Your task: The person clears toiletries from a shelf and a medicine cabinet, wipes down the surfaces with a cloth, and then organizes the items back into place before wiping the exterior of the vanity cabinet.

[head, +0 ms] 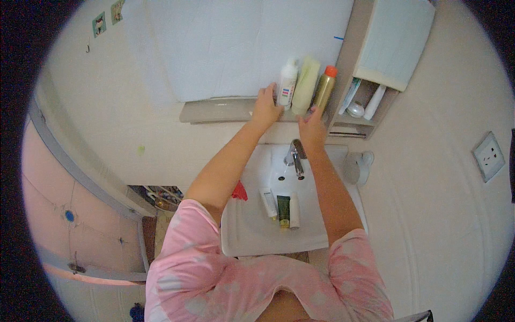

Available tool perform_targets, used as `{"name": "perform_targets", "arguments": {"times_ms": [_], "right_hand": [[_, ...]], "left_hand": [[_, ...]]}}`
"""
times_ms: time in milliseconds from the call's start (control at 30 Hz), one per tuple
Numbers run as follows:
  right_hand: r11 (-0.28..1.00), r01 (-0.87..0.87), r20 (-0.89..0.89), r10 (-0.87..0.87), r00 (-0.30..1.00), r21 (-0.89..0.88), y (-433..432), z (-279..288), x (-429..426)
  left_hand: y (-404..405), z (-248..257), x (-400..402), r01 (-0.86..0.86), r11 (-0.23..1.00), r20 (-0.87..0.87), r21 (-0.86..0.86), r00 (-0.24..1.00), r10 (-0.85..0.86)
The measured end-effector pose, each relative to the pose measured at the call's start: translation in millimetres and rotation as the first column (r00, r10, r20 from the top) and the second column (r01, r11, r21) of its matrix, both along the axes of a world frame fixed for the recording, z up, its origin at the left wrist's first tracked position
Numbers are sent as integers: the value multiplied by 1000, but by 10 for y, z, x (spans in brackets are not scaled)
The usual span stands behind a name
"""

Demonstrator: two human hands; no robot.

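Note:
My left hand [266, 108] is at the shelf, its fingers apart along the left side of a white pump bottle [286, 86]. The thumb lies by that bottle's base; whether it grips is unclear. At the lower ends of a pale green bottle [305, 88] and a gold can with an orange cap [324, 88] is my right hand [313, 131]. Its fingertips are partly hidden, so I cannot tell which of them it holds. All three containers stand in a row, leaning slightly right, and the green one looks blurred.
Below my arms is a white washbasin [249, 237] with a chrome faucet [297, 159]. Inside lie a white tube [268, 203], a dark green tube [283, 209] and a whitish tube [294, 211]. The shelf [217, 110] meets an open cabinet [362, 100] at right. A cup [356, 167] stands at the basin's right.

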State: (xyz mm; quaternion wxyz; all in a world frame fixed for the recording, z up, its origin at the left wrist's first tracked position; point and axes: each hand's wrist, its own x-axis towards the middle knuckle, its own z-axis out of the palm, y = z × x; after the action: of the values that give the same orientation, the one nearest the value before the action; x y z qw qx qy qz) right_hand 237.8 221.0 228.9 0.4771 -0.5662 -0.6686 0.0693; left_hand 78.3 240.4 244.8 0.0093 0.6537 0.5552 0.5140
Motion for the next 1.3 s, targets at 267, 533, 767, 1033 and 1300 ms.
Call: {"name": "perform_targets", "arguments": {"times_ms": [267,533,767,1033,1300], "right_hand": [[980,-197,14,197,980,35,-565,-337,260],[842,-228,155,342,927,-489,-1099,-1558,786],[731,-69,251,319,914,-679,-824,-2839,1074],[329,-97,-6,265,964,-939,-729,-3201,1088],[186,-379,-330,246,911,-907,-709,-3341,1182]], "left_hand": [[-893,-129,-93,161,984,-40,74,987,-158],[-1542,-1573,-93,318,843,182,-434,947,-264],[-1739,-2789,267,176,561,77,-809,978,-196],[-1411,-3637,1220,117,394,120,-911,993,-16],[-1124,-4283,1386,-163,187,-207,-969,947,-245]]}}
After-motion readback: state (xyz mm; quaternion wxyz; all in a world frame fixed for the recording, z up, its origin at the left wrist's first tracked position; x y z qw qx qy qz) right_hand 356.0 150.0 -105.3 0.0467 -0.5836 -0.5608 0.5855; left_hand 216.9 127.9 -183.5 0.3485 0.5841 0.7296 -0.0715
